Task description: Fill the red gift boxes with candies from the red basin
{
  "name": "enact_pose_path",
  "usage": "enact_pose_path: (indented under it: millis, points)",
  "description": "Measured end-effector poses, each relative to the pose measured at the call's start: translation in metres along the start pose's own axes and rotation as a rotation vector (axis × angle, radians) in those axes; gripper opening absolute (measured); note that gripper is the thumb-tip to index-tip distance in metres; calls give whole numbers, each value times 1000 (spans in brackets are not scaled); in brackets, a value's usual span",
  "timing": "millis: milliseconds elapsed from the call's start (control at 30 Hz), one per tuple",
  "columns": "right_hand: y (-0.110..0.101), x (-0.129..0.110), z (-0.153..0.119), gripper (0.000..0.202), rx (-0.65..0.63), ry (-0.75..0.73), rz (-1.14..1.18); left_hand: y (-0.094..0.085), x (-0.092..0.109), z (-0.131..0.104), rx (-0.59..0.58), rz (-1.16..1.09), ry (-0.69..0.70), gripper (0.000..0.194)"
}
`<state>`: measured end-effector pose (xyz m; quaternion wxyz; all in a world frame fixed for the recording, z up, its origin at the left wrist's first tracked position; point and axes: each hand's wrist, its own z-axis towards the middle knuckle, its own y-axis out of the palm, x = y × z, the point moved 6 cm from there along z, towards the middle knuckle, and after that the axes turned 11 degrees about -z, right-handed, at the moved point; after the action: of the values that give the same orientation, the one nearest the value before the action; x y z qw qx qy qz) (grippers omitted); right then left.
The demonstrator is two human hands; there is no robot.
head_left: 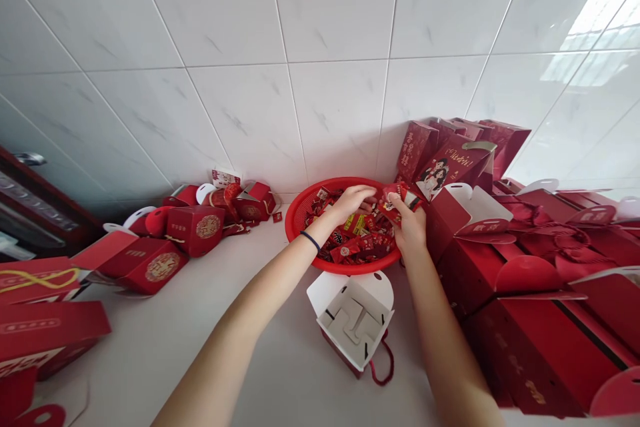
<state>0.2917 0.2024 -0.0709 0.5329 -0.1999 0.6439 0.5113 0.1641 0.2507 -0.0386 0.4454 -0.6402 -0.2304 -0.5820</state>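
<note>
My right hand (411, 221) grips several red wrapped packets (391, 203), thumb on top, over the right side of a red plastic basket (300, 197). Loose wrapped sweets (357, 243), mostly red with some yellow, fill the basket. My left hand (355, 202) reaches over the sweets from the left, fingers loosely curved and apart, close to the packets in my right hand. Its fingertips are partly hidden, and I cannot tell if they touch anything. Between my forearms stands an open gift box (354, 323), white inside, with a dark red cord handle (384, 367) at its right.
Red gift boxes (535, 340) crowd the right side, some with open lids. Red paper bags (455, 153) lean at the back against the white tiled wall (335, 100). More red boxes (155, 263) stand along the left. Small loose sweets (277, 217) lie left of the basket.
</note>
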Motion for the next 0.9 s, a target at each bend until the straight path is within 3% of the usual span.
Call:
enact_pose_path:
  millis: [100,200,300,400,567,667,733,800,900]
  points:
    - [-5,3,2,38,78,19,60,20,-21,1,-125,128,-54,15]
    - [-6,5,3,37,81,36,53,38,-36,-4,-264,242,-95,11]
    - [-6,5,3,35,54,31,38,37,-37,-6,-294,309,-103,9]
    - [-5,5,4,35,42,12,40,17,-30,-4,-197,338,-76,8]
    - [-3,5,2,35,72,46,70,-28,-24,-4,132,379,-36,22]
    - [-2,3,-1,35,72,80,90,-34,-27,-8,210,415,-71,25]
    - [-1,2,-1,35,60,98,89,-25,-29,-11,137,434,-102,20]
    - [0,2,-2,34,50,112,84,-9,-30,-14,-19,441,-126,13]
    - [0,2,-2,34,40,116,71,13,-32,-19,-229,442,-143,21]
